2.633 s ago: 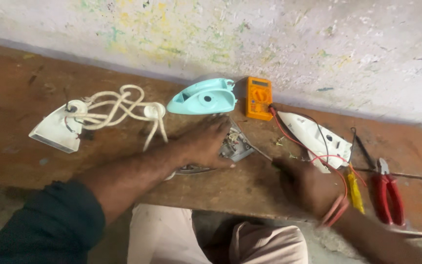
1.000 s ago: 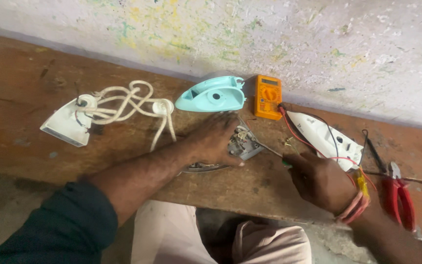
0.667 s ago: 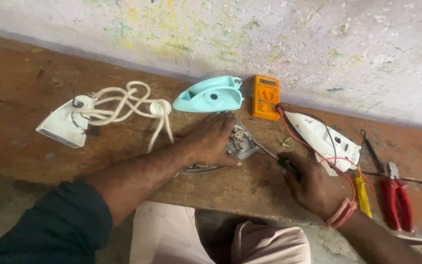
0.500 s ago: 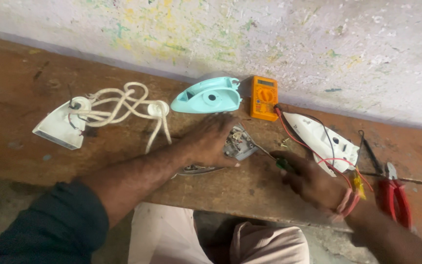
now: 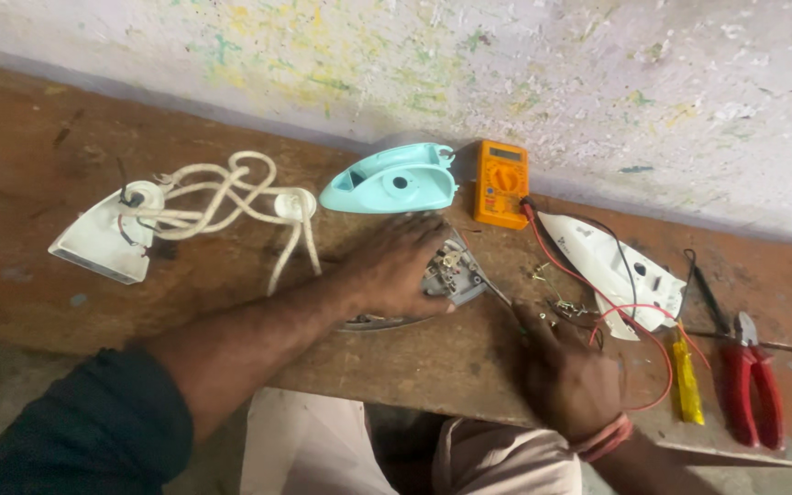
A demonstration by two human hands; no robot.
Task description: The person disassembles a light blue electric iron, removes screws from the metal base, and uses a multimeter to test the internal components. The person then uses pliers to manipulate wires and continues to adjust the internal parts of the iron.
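Left hand (image 5: 396, 275) spread flat on the iron base (image 5: 446, 280); right hand (image 5: 561, 367) pinches small screws (image 5: 556, 307).

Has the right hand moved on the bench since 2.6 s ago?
No real shift: the right hand stays on the bench below the white cover, left of the red pliers; only small wobbles.

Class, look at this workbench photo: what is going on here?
A person works at a wooden bench with an electric iron taken apart. The left hand presses on the metal iron base. The right hand rests by small loose parts, seemingly holding a thin tool. Nearby lie a turquoise iron cover, an orange multimeter, white shell pieces, a coiled cord and red pliers.
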